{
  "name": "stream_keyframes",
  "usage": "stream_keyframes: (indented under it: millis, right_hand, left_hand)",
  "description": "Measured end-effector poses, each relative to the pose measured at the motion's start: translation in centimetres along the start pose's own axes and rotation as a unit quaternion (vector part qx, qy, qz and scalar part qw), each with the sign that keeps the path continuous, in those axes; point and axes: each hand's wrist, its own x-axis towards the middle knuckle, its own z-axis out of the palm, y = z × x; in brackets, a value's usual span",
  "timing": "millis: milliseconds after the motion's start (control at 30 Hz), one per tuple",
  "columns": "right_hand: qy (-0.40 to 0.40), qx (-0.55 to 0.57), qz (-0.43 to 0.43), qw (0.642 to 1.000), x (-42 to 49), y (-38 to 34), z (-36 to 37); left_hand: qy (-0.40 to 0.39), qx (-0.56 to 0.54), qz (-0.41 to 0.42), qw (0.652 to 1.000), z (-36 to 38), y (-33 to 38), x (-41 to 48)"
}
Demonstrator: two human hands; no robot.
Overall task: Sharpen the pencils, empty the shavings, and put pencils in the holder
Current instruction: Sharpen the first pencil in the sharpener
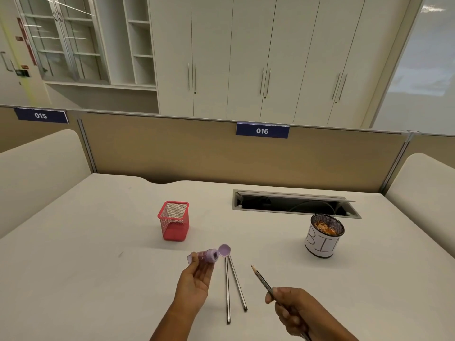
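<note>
Pale cabinets (246,57) and a tan partition (197,153) closed off the far side of the white table (98,242). On the right of it stood a black mesh bin (323,238) with a paper label and orange shavings inside. A red mesh holder (173,223) stood upright left of centre, seemingly with no pencils in it yet. Two grey pencils (227,291) lay near the front edge, close together, their long axes running away from the person. The left hand (194,284) gripped a purple sharpener (208,255) in curled fingers, its round lid (224,250) flipped open. The right hand (293,308) pinched a sharpened pencil (262,278) low on its shaft, tip raised and slanting forward-left. The holder lay ahead and to the left of that tip, past the sharpener. The left hand was nearer the holder, yet the right carried the pencil, so dropping it in would probably mean reaching across and tipping it upright.
</note>
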Motion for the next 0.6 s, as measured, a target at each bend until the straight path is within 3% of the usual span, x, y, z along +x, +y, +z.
stream_keyframes:
  millis: [367,600]
  right_hand:
    - [0.135,-0.088,-0.139,0.977,0.6,1.0,0.7]
    - [0.209,-0.200,-0.191,0.938,1.4,2.2,0.1]
  left_hand:
    - [0.015,-0.033,-0.009,0.999,-0.8,-0.8,0.2]
    - [0.026,-0.039,-0.010,0.999,-0.9,-1.0,0.2]
